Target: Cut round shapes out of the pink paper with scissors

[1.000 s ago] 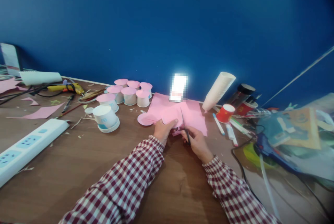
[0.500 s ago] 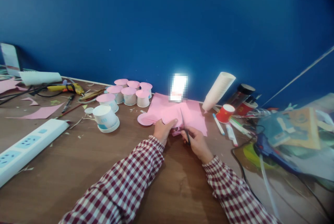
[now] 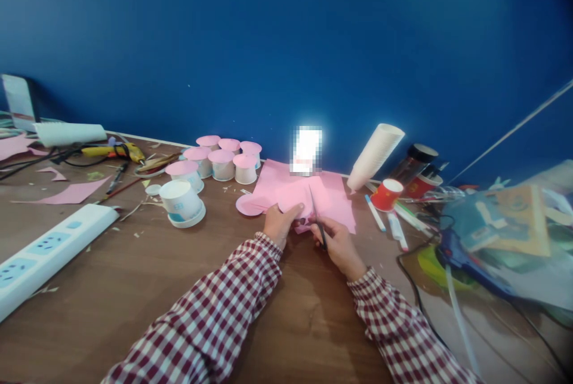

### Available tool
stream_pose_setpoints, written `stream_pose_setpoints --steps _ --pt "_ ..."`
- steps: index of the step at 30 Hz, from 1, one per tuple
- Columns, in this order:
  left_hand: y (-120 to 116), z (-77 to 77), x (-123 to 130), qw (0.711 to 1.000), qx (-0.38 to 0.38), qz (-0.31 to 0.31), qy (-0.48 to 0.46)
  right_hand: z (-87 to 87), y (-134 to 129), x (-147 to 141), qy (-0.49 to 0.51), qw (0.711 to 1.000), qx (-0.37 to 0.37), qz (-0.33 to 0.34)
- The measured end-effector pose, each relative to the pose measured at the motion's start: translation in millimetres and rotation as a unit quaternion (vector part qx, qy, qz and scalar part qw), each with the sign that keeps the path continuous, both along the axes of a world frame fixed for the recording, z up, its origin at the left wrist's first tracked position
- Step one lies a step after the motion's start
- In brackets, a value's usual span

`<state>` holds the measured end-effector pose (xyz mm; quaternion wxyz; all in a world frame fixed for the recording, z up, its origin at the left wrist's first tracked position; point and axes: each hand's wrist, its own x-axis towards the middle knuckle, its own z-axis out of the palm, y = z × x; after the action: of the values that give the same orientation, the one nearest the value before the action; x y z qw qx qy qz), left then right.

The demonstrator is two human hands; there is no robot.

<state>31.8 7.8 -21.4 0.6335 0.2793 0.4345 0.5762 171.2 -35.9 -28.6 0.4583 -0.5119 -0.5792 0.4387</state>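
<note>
My left hand (image 3: 281, 223) is closed on a piece of pink paper (image 3: 298, 194), thumb on top and fingers mostly hidden beneath. In my right hand (image 3: 338, 240) is a pair of scissors (image 3: 322, 234) with dark handles, its blades pointing away from me across the pink piece. Below and behind the hands lies a larger pink sheet (image 3: 338, 193). A pink paper disc (image 3: 249, 205) rests at that sheet's left edge. To the left stand several white paper cups topped with pink discs (image 3: 222, 157), and a bare white cup (image 3: 181, 200) is in front of them.
A blurred bright rectangle (image 3: 306, 151) stands against the blue wall. Stacked white cups (image 3: 375, 157), a red cup (image 3: 386, 194) and markers (image 3: 375, 213) are at right, near a blue glue gun (image 3: 470, 267). A power strip (image 3: 54, 252) and yellow glue gun (image 3: 114, 150) lie left.
Almost nothing differs. Both hands, the pink piece and the scissors stay in practically the same place.
</note>
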Motion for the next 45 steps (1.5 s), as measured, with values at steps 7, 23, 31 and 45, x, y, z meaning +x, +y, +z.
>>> stream_pose_setpoints --steps 7,23,31,45 --pt "1.1 1.1 0.0 1.0 -0.015 0.01 -0.005 0.4 0.2 -0.1 0.001 1.0 -0.003 -0.001" --pt "0.9 -3.7 0.7 1.0 0.009 -0.014 -0.002 0.8 -0.6 -1.6 0.014 1.0 -0.01 0.0" --pt "2.4 -7.6 0.5 1.0 0.012 -0.017 0.001 1.4 -0.1 -1.7 0.001 1.0 0.008 0.01" --pt "0.9 -4.4 0.7 1.0 0.011 -0.014 -0.014 1.3 -0.1 -0.4 -0.005 1.0 0.009 0.003"
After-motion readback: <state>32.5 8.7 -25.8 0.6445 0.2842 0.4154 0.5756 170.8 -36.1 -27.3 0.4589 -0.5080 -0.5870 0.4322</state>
